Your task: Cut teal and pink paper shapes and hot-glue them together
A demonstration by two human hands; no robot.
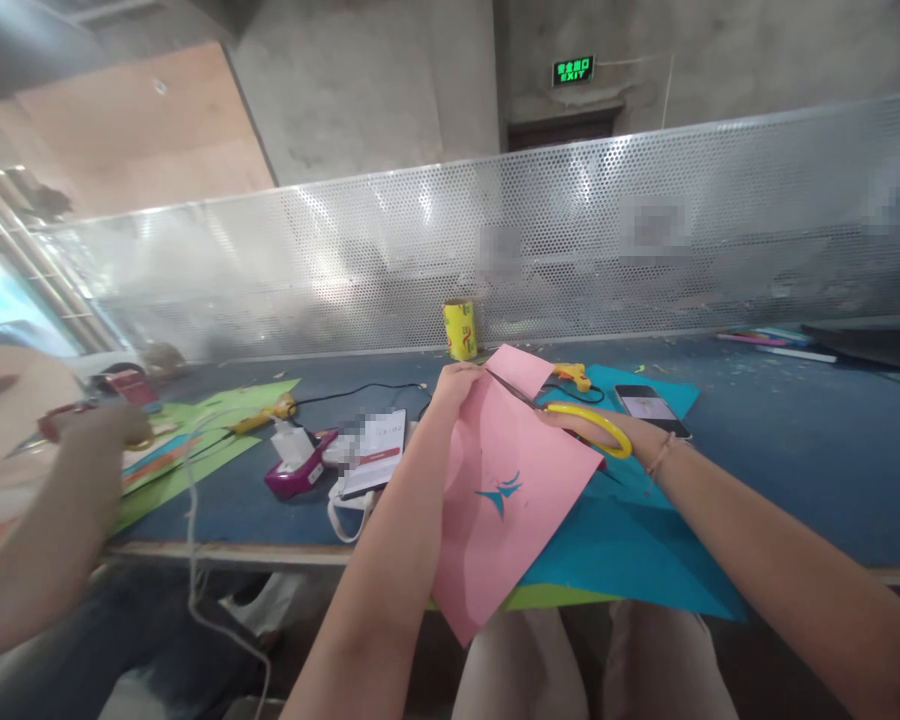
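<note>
A large sheet of pink paper [487, 560] lies in front of me, its near corner hanging past the table edge. At its far left edge my left hand [461, 380] is closed on the paper. Scissors [619, 442] with yellow handles are gripped by my right hand [581, 425]. Their blades lie across the pink paper and point towards my left hand, with a pink flap beyond them. Small blue paper scraps [504, 490] rest on the pink sheet. Underneath it is blue paper [645, 555], and a strip of green paper [562, 597] shows below that.
A yellow roll [460, 330] stands against the perforated metal screen [390, 260]. Yellow glue gun [572, 376] and phone [652, 408] lie right. Leftward are another phone [379, 452], a purple power strip [300, 470] and cables. A co-worker's arm [60, 500] reaches over green paper [142, 505].
</note>
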